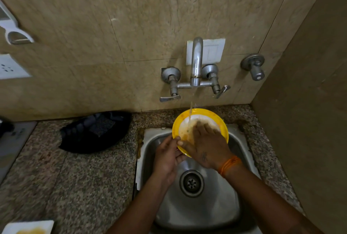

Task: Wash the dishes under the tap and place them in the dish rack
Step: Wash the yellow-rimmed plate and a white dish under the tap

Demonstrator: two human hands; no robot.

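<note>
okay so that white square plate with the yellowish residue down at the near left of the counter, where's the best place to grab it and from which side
Judging from the little that shows, take the white square plate by its raised right rim near the corner, coming in from the right, the sink side. It lies flat on the counter, so a thumb-over, fingers-under grip on that rim suits it and keeps clear of the residue in the middle. Most of the plate is cut off by the frame.

Two bare forearms are seen, with no sleeves reaching into view. A band of several orange threads (229, 165) is worn wound around the wrist of the right hand (208, 147). A small dark tattoo-like mark (204, 155) is visible on its back. The left hand (167, 156) is unadorned.
</note>
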